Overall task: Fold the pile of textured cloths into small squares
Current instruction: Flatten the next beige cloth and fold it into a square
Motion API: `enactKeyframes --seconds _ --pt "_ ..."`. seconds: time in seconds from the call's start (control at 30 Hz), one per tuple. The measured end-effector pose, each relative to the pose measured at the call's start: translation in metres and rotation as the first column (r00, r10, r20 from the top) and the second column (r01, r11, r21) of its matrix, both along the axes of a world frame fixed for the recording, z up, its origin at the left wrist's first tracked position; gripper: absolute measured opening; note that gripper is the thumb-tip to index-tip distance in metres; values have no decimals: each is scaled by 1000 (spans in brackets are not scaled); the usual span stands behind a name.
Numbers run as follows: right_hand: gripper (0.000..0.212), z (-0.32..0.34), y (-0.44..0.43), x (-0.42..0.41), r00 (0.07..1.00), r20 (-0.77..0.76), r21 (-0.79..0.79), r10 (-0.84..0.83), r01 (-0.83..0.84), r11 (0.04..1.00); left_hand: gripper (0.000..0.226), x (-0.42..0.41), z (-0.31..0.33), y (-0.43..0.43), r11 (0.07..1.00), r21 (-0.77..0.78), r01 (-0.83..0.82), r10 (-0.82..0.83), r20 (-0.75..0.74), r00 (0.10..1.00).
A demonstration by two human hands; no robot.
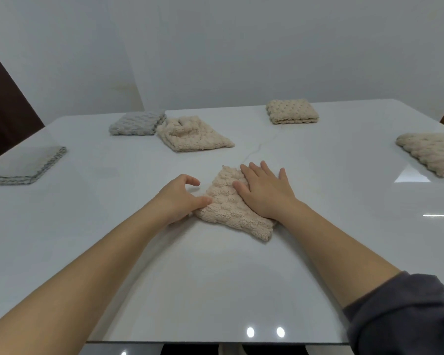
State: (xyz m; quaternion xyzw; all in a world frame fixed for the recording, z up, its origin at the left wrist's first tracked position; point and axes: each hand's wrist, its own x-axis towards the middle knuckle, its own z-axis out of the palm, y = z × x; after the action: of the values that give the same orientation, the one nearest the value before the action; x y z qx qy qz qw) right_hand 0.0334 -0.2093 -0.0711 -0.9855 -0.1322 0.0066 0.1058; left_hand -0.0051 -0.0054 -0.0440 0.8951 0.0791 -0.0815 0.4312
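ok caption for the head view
Right hand presses a folded beige cloth flat; left hand holds its edge on the white table.

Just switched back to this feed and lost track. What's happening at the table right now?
A person is folding a small beige cloth on the white table. The right hand presses flat on it. The left hand is curled at its left edge, thumb touching; whether it grips is unclear. Farther back lie a folded grey cloth, a rumpled beige cloth and a folded beige square. A flat grey cloth and a wide beige cloth lie at the table's sides.
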Motion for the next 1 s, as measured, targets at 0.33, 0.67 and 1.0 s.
enactKeyframes --seconds 0.33,0.67,1.0 --pt "65 2 6 0 979 16 56 203 -203 978 61 -25 0 5 985 162 -64 72 -45 996" --pt "42 4 0 -3 990 112 543 89 -136 829 56 -2 3 -48 820 539 193 -381 261 887" --pt "36 29 -31 -32 978 -55 796 -202 165 582 56 2 -28 -48 798 538 270 -393 126 911"
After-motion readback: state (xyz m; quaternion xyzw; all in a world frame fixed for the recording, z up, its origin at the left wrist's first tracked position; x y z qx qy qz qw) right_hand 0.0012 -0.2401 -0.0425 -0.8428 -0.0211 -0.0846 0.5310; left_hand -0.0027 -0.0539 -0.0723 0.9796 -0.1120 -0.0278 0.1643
